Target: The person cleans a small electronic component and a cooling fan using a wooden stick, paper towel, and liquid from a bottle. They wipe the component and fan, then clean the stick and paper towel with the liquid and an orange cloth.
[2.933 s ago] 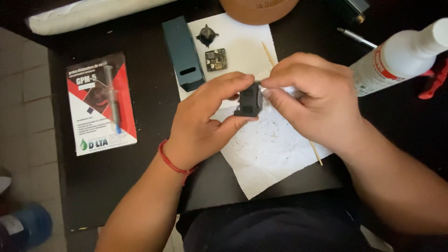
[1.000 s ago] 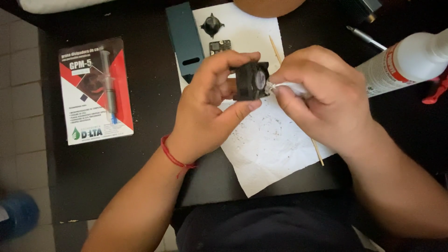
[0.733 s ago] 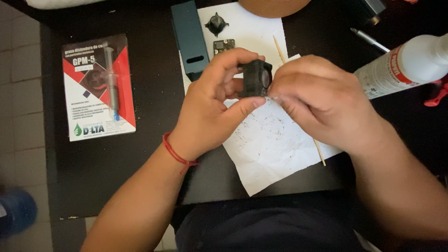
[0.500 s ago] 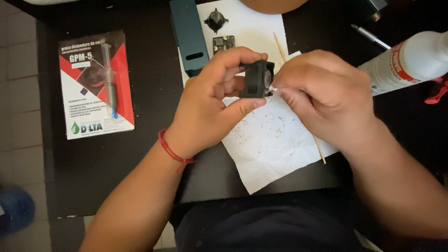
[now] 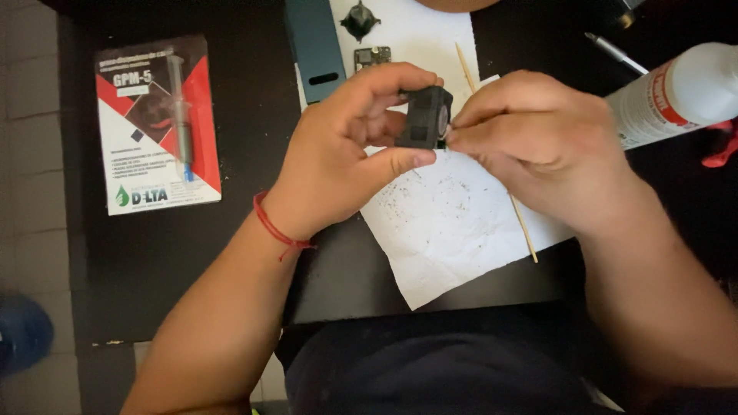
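Note:
My left hand (image 5: pixel 346 146) grips a small black square fan housing (image 5: pixel 424 119) between thumb and fingers, above a white paper sheet (image 5: pixel 446 223) speckled with dark dust. My right hand (image 5: pixel 538 142) is pinched shut against the housing's right side; something thin and pale shows at its fingertips, too small to identify. A red string is tied around my left wrist.
On the black table (image 5: pixel 246 261) lie a red-and-white blister pack holding a syringe (image 5: pixel 157 127), a dark teal case (image 5: pixel 314 42), a small circuit board (image 5: pixel 372 56), a black fan rotor (image 5: pixel 360 18), a thin wooden stick (image 5: pixel 523 227), a white squeeze bottle (image 5: pixel 680 92) and a pen (image 5: pixel 615 50).
Both hands have lifted the black housing slightly up and away from me over the paper. My right fingers stay pressed at its right side.

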